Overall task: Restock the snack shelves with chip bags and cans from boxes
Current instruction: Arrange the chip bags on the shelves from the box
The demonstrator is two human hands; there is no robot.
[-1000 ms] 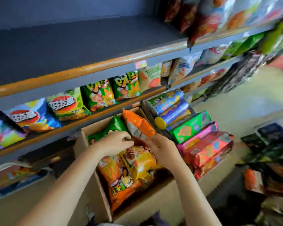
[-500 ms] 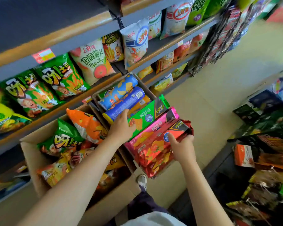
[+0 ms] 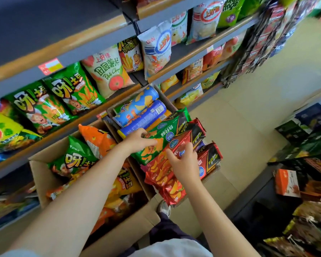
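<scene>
Two cardboard boxes stand on the floor before the shelves. The left box (image 3: 37, 175) holds green and orange chip bags (image 3: 76, 156). The right box (image 3: 171, 103) holds blue chip cans (image 3: 139, 108) at its far end and flat green and red snack packs nearer me. My left hand (image 3: 138, 140) grips the near end of the green pack (image 3: 163, 134), fingers curled over its edge. My right hand (image 3: 183, 162) lies on the red pack (image 3: 159, 169) with fingers curled at its top edge.
Shelves (image 3: 67, 52) at left carry green and white chip bags (image 3: 70, 91), with a bare stretch of the top shelf at far left. Tiled floor (image 3: 248, 117) runs to the right. A dark rack with snacks (image 3: 304, 164) stands at right. My shoe (image 3: 164, 208) shows below the boxes.
Both hands left the left box's chip bags and moved right to the second box. The left hand went from the blue can to the green pack; the right hand shifted up the red pack.
</scene>
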